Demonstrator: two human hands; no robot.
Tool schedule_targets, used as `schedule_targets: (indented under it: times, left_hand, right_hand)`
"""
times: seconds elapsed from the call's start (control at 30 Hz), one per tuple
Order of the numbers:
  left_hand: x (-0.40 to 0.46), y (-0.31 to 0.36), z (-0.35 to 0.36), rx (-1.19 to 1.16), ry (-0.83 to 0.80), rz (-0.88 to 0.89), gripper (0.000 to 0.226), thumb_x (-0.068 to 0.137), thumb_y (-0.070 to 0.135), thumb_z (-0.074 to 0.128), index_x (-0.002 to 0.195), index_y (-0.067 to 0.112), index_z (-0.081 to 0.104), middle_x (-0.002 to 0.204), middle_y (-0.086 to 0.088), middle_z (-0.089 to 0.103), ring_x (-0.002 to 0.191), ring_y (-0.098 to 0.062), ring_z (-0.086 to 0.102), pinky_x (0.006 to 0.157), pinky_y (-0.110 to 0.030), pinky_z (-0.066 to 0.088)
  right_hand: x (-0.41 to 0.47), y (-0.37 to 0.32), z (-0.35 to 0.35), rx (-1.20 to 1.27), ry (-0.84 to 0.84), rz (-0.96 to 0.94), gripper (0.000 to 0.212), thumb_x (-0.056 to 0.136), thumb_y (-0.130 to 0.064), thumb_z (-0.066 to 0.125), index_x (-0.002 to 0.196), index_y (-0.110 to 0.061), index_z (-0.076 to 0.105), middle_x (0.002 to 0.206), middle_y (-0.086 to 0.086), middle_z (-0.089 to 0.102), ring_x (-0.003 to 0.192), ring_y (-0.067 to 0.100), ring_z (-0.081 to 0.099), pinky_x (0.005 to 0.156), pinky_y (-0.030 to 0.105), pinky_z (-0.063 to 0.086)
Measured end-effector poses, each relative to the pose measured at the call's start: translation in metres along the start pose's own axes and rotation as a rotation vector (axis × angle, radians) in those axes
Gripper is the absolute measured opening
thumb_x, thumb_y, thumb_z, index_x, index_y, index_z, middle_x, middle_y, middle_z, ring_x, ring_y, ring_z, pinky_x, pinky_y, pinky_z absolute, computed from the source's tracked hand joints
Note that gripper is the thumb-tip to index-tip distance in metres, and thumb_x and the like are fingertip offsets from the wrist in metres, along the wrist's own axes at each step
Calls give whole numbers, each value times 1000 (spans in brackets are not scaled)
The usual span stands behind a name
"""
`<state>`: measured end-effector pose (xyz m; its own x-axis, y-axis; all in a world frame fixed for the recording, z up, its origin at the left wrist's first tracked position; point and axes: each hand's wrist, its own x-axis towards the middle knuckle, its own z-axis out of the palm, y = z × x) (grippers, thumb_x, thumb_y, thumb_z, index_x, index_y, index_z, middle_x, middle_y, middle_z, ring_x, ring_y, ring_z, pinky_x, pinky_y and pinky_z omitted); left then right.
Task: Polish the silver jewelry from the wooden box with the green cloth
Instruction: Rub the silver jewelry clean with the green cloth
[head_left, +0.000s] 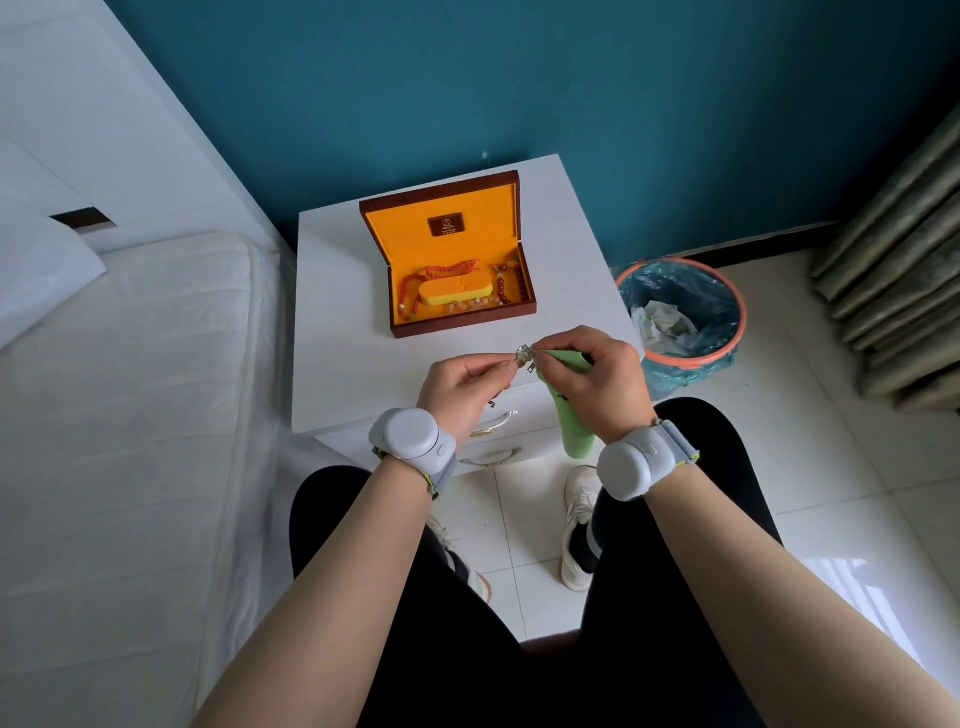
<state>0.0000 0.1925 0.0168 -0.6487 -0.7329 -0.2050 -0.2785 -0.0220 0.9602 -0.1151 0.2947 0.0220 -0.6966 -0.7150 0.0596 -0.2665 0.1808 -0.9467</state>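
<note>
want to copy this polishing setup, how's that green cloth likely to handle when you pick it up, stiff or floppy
Probably floppy: the green cloth hangs straight down from the right hand, past the edge of the white nightstand. Likely light, since a fingertip pinch holds it. It seems to fold easily, as its top end wraps against the silver jewelry held by the left hand.

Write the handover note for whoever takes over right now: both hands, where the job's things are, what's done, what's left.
Left hand: pinching a small silver piece above the front of the white nightstand.
Right hand: holding the green cloth against that piece; the rest of the cloth hangs down past the drawer front.
Wooden box: open on the nightstand, with red and brown beads inside.
Done: piece out of the box, cloth on it.
Left: finish rubbing it. Whether more silver is in the box cannot be told.
</note>
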Motion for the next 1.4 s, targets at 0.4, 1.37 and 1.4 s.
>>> schedule_targets:
  times: [0.4,1.37,1.4]
  left_hand:
    - [1,-2,0,-2,-11,1,15,84,18,63,85,30,72,54,15,61,58,-6,52,71,-30,45]
    - [1,1,-1,17,10,-60,10,67,38,63,66,40,72,58,16,64,61,-7,54,75,-34,51]
    - [1,1,-1,11,10,-57,10,68,37,63,66,40,72,59,16,65,62,-9,54,75,-34,51]
  right_hand:
    - [-1,0,1,-12,-26,-51,15,81,1,65,90,-8,73,85,-1,65,81,12,59,78,22,48]
    - [2,0,-2,55,-139,-8,19,83,-5,65,83,-22,71,82,-11,65,79,8,60,77,25,49]
    - [2,0,-2,51,-144,-11,19,82,-5,65,83,-23,71,82,-12,65,79,9,60,77,25,49]
